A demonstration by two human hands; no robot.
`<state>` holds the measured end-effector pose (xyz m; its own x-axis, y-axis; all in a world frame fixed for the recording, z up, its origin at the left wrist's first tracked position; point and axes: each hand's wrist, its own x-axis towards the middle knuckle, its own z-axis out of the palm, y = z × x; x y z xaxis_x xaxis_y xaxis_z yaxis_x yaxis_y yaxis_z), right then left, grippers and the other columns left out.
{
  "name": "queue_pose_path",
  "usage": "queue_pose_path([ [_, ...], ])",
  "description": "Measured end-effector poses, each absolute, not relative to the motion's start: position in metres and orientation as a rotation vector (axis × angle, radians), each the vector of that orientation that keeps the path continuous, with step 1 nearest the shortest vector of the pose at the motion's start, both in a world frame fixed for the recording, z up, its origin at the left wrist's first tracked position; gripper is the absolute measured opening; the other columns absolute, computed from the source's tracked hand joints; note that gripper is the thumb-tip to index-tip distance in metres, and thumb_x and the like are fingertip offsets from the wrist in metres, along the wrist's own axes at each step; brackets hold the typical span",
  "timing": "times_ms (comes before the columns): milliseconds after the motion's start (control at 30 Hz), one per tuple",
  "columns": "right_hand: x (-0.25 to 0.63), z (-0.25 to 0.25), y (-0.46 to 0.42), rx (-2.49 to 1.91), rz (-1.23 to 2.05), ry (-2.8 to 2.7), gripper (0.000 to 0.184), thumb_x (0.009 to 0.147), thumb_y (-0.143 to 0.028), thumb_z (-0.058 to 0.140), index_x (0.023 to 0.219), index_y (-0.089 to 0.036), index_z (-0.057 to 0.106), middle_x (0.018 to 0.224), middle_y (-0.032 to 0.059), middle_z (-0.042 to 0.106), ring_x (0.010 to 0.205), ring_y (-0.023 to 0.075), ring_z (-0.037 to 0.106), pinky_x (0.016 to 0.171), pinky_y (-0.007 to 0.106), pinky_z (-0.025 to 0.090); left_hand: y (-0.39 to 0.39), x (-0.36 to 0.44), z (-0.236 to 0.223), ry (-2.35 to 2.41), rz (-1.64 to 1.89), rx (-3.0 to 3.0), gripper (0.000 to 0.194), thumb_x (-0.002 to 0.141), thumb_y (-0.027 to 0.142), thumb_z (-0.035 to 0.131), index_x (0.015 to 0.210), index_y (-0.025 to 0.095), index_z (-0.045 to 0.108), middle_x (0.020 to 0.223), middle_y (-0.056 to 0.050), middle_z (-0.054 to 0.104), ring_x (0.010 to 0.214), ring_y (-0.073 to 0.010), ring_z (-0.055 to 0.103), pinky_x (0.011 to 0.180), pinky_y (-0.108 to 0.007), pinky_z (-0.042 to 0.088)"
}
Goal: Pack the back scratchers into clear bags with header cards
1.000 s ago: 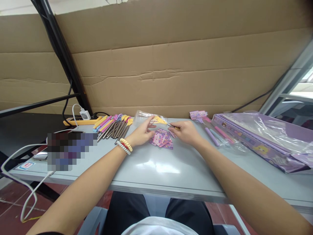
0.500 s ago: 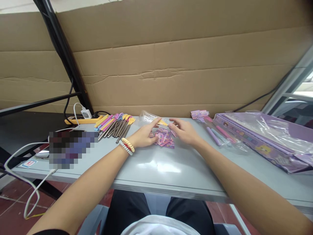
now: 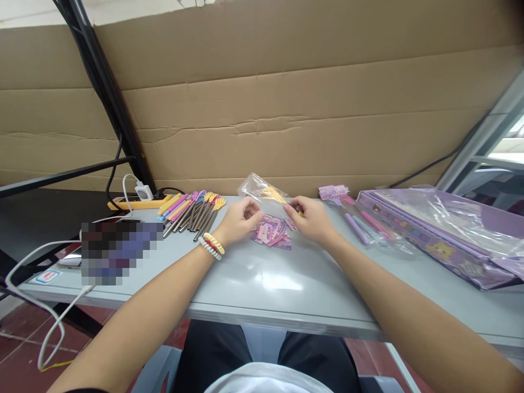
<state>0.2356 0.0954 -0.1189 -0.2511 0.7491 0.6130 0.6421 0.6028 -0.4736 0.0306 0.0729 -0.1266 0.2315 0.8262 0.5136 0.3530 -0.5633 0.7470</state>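
Note:
My right hand (image 3: 311, 219) pinches the metal handle of a yellow hand-shaped stick (image 3: 273, 194). The stick's head sits inside a clear plastic bag (image 3: 258, 188), tilted up off the grey table (image 3: 270, 284). My left hand (image 3: 240, 221), with beaded bracelets on the wrist, hovers with curled fingers just left of a small pile of pink and purple cards (image 3: 273, 233). Whether it holds a card is hidden. The cards lie between my two hands.
Several metal sticks with coloured heads (image 3: 192, 210) lie at the left, beside a yellow power strip (image 3: 137, 203) with a white charger and cable. Bagged sticks (image 3: 362, 225), pink tags (image 3: 332, 191) and a purple box in plastic (image 3: 442, 234) sit at the right. A cardboard wall stands behind.
The bag with the yellow stick has risen off the table, held by my right hand. My left hand has let go of the bag and drawn back with its fingers curled.

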Motion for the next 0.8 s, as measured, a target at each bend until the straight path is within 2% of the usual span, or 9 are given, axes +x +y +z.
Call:
queue_pose_path([
  [67, 0.236, -0.119, 0.096, -1.082, 0.101, -1.951, 0.023, 0.080, -0.037, 0.048, 0.069, -0.018, 0.053, 0.064, 0.0039, 0.059, 0.058, 0.0139, 0.049, 0.055, 0.026, 0.033, 0.075, 0.030, -0.125, 1.099, 1.322, 1.907, 0.031, 0.077, 0.046, 0.057, 0.069, 0.016, 0.053, 0.057, 0.001, 0.056, 0.050, -0.0096, 0.050, 0.050, -0.022, 0.040],
  [100, 0.236, -0.119, 0.095, -1.073, 0.087, -1.953, 0.022, 0.080, -0.037, 0.048, 0.069, -0.018, 0.053, 0.065, 0.0041, 0.059, 0.059, 0.0140, 0.049, 0.056, 0.026, 0.033, 0.076, 0.030, -0.124, 1.092, 1.320, 1.849, 0.035, 0.076, 0.049, 0.057, 0.065, 0.016, 0.052, 0.057, 0.000, 0.056, 0.049, -0.0095, 0.051, 0.048, -0.022, 0.040],
  [200, 0.233, -0.120, 0.093, -1.040, 0.079, -2.015, 0.022, 0.081, -0.036, 0.047, 0.070, -0.018, 0.054, 0.066, 0.0045, 0.059, 0.060, 0.0142, 0.049, 0.057, 0.026, 0.034, 0.080, 0.031, -0.123, 1.007, 1.267, 1.641, 0.043, 0.072, 0.056, 0.059, 0.073, 0.014, 0.057, 0.071, -0.005, 0.064, 0.053, -0.0108, 0.055, 0.047, -0.022, 0.041],
  [300, 0.229, -0.123, 0.091, -0.989, 0.088, -2.112, 0.021, 0.082, -0.035, 0.047, 0.071, -0.019, 0.054, 0.068, 0.0045, 0.060, 0.061, 0.0146, 0.050, 0.059, 0.027, 0.034, 0.082, 0.035, -0.124, 0.909, 1.212, 1.467, 0.046, 0.069, 0.055, 0.064, 0.084, 0.012, 0.061, 0.081, -0.009, 0.067, 0.060, -0.0133, 0.060, 0.050, -0.023, 0.046],
  [433, 0.224, -0.125, 0.089, -0.961, 0.121, -2.169, 0.017, 0.082, -0.035, 0.049, 0.077, -0.019, 0.055, 0.075, 0.0051, 0.062, 0.066, 0.0153, 0.051, 0.062, 0.027, 0.036, 0.081, 0.036, -0.123, 0.851, 1.223, 1.352, 0.034, 0.068, 0.044, 0.069, 0.075, 0.011, 0.062, 0.069, -0.006, 0.067, 0.060, -0.0145, 0.062, 0.056, -0.026, 0.050],
  [567, 0.227, -0.124, 0.091, -1.066, 0.261, -2.198, 0.021, 0.080, -0.039, 0.051, 0.088, -0.020, 0.055, 0.072, 0.0028, 0.062, 0.058, 0.0139, 0.049, 0.056, 0.026, 0.034, 0.084, 0.028, -0.118, 0.834, 1.409, 1.256, 0.030, 0.066, 0.039, 0.071, 0.071, 0.011, 0.060, 0.063, -0.004, 0.065, 0.055, -0.0143, 0.062, 0.052, -0.025, 0.050],
  [667, 0.234, -0.124, 0.095, -1.168, 0.317, -2.232, 0.024, 0.081, -0.043, 0.049, 0.083, -0.020, 0.054, 0.062, 0.0005, 0.058, 0.053, 0.0135, 0.046, 0.051, 0.025, 0.031, 0.089, 0.018, -0.114, 0.839, 1.542, 1.183, 0.032, 0.065, 0.038, 0.071, 0.075, 0.011, 0.058, 0.067, -0.004, 0.066, 0.056, -0.0153, 0.064, 0.048, -0.023, 0.049],
  [800, 0.241, -0.126, 0.102, -1.187, 0.334, -2.239, 0.021, 0.083, -0.038, 0.045, 0.077, -0.019, 0.052, 0.063, 0.0013, 0.057, 0.055, 0.0135, 0.046, 0.051, 0.025, 0.030, 0.093, 0.011, -0.113, 0.874, 1.634, 1.149, 0.032, 0.063, 0.036, 0.072, 0.077, 0.012, 0.055, 0.067, -0.002, 0.064, 0.057, -0.0150, 0.064, 0.047, -0.023, 0.049],
])
